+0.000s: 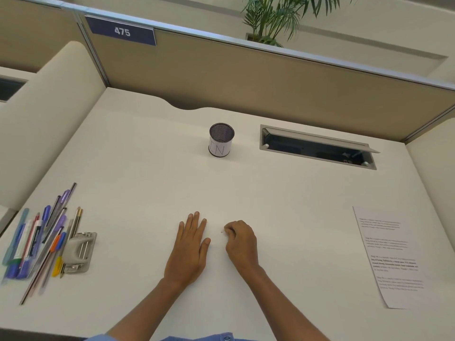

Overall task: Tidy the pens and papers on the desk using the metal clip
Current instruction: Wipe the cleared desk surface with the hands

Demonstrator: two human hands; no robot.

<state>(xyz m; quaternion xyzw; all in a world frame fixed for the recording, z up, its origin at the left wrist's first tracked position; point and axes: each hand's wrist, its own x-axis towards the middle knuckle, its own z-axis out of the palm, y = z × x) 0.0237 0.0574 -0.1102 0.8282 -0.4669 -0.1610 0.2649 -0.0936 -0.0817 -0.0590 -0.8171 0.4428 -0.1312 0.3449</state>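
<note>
A heap of several pens and pencils (40,238) lies at the desk's left front. A grey metal clip (78,252) rests flat beside them, touching the heap's right side. Printed paper (391,257) lies at the far right. A mesh pen cup (221,140) with a white label stands empty at the back centre. My left hand (190,249) lies flat on the desk, fingers apart, holding nothing. My right hand (240,244) rests just right of it with its fingers curled in; something small and pale shows at the fingertips, too small to identify.
An open cable tray (317,147) is sunk into the desk at the back right. Beige partition walls (246,77) close off the back and both sides. A curved cutout (187,107) notches the desk's rear edge.
</note>
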